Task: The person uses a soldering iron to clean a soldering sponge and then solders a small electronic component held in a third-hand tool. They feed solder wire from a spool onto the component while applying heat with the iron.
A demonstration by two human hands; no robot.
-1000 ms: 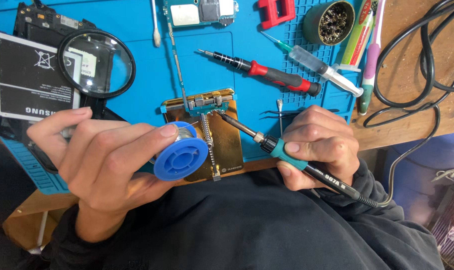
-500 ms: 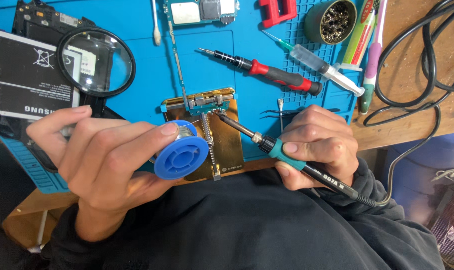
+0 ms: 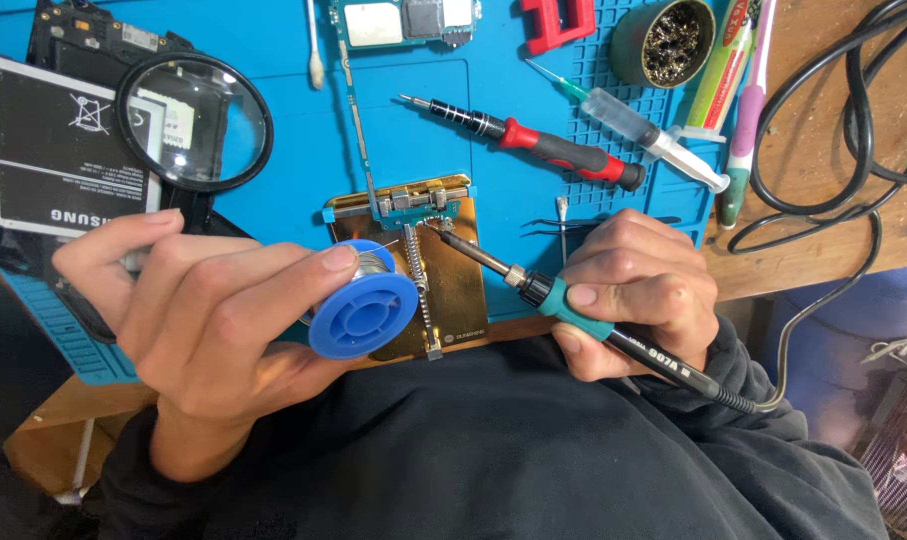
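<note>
My left hand (image 3: 204, 320) grips the blue solder spool (image 3: 364, 312); my right hand (image 3: 639, 290) holds the soldering iron (image 3: 564, 300), tip on the small board (image 3: 414, 203) clamped in the gold holder (image 3: 459, 290). Soldering looks underway, unfinished.

A black-and-white rectangular battery label (image 3: 59, 150) lies far left.

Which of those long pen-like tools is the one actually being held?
The teal-gripped soldering iron, in the right hand. The red-handled screwdriver and clear syringe lie untouched on the blue mat.
</note>
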